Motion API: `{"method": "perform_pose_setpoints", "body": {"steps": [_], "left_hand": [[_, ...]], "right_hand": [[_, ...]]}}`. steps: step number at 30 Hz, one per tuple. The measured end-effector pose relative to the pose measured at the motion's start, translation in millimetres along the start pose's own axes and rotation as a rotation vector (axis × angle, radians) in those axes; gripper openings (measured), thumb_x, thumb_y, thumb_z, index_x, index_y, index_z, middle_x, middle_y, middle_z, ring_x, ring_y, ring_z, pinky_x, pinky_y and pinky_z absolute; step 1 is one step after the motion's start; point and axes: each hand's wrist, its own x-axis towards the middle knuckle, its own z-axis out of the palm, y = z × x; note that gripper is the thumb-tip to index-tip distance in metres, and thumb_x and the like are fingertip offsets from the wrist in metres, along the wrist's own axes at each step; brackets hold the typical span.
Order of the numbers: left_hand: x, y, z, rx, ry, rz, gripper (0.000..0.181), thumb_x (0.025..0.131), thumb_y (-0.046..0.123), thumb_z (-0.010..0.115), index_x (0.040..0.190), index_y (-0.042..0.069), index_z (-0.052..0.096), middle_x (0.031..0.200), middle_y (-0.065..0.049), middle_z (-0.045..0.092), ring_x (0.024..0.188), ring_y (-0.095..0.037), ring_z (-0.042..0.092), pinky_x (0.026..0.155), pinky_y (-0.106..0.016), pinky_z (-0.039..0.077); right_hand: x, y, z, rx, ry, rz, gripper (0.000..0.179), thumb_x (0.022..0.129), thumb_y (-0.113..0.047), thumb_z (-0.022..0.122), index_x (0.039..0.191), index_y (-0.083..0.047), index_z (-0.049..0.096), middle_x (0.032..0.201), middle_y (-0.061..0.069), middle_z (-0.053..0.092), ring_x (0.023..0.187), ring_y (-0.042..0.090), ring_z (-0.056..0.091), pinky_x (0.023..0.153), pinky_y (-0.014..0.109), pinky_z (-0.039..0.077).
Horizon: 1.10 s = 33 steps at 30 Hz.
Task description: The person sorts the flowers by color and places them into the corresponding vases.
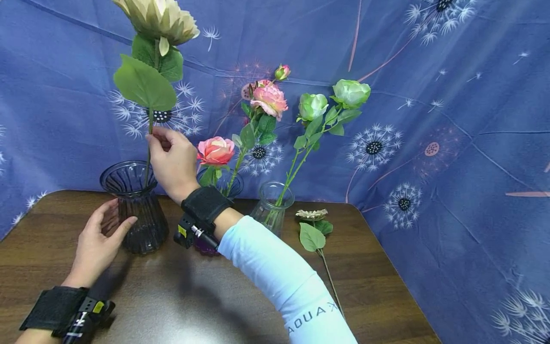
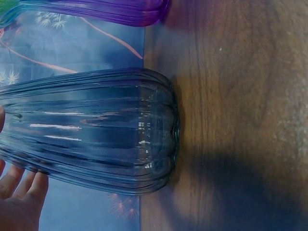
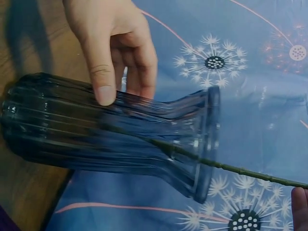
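My right hand (image 1: 175, 162) pinches the green stem of a cream flower (image 1: 161, 21) with broad green leaves. In the right wrist view the stem (image 3: 240, 171) runs through the mouth of a ribbed dark glass vase (image 3: 144, 130) and down inside it. My left hand (image 1: 100, 236) holds the side of this vase (image 1: 143, 220), thumb in front and fingers at its far side. The vase stands upright on the table. In the left wrist view, the fingers (image 2: 36, 185) of the left hand touch the vase's wall (image 2: 96, 130).
Right of the dark vase, pink roses (image 1: 269, 99) stand in a purple-blue vase (image 1: 234, 184), partly hidden by my right wrist. A clear vase (image 1: 275, 210) holds green-white flowers (image 1: 351, 93). Another cream flower (image 1: 312, 236) lies on the wooden table (image 1: 365, 286). A blue dandelion-patterned cloth (image 1: 429, 119) hangs behind.
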Motion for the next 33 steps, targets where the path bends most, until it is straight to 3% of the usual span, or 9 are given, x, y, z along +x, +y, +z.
{"method": "perform_pose_setpoints", "body": {"steps": [12,18,33], "left_hand": [[1.1,-3.2,1.4,-0.013,0.007,-0.006,0.059,0.089,0.019,0.065,0.139,0.005,0.039,0.131,-0.026,0.048,0.101,0.022,0.038,0.085,0.007,0.033],[1.2,-4.1,1.4,-0.018,0.013,-0.001,0.059,0.088,0.017,0.065,0.139,0.004,0.039,0.130,-0.027,0.049,0.101,0.022,0.038,0.085,0.007,0.033],[1.5,-2.4,3.3,-0.041,0.032,0.018,0.057,0.088,0.014,0.066,0.137,0.002,0.041,0.126,-0.028,0.050,0.100,0.022,0.039,0.086,0.005,0.034]], "right_hand": [[-10.1,11.6,11.5,-0.023,-0.043,0.043,0.015,0.086,-0.010,0.065,0.097,-0.003,0.071,0.091,0.006,0.072,0.075,0.007,0.066,0.064,-0.003,0.041],[-17.0,17.5,17.2,-0.086,-0.058,0.029,0.012,0.085,-0.012,0.066,0.095,-0.005,0.071,0.088,0.003,0.072,0.073,0.004,0.066,0.064,-0.003,0.040],[-23.5,21.7,23.9,-0.091,-0.113,0.073,0.013,0.085,-0.012,0.065,0.095,-0.006,0.072,0.088,0.004,0.073,0.072,0.005,0.066,0.062,-0.004,0.040]]}}
